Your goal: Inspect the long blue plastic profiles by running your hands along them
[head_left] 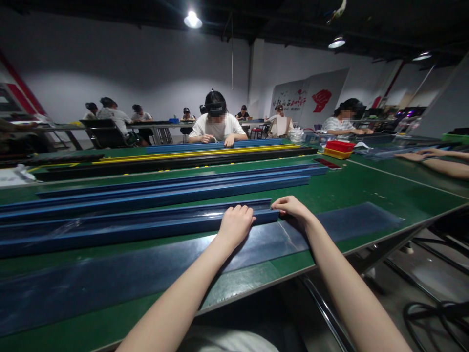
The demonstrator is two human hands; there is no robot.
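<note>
A long blue channel strip (198, 221) with raised edges lies across the green table in front of me. My left hand (237, 226) is closed over its near edge, a little short of its right end, fingers wrapped over the rim. At that end my right hand (291, 209) is closed in a pinch; whatever lies between its fingertips is hidden. Under my wrists, a flat, glossy clear film (154, 266) stretches along the table's near side and past my right hand.
More blue strips (176, 188) lie behind, then black and yellow strips (205, 155). A co-worker (216, 120) sits opposite with both hands on a strip. Red and yellow trays (337, 149) and a phone (327, 164) lie right of centre. Another person's hands (427, 155) rest at far right.
</note>
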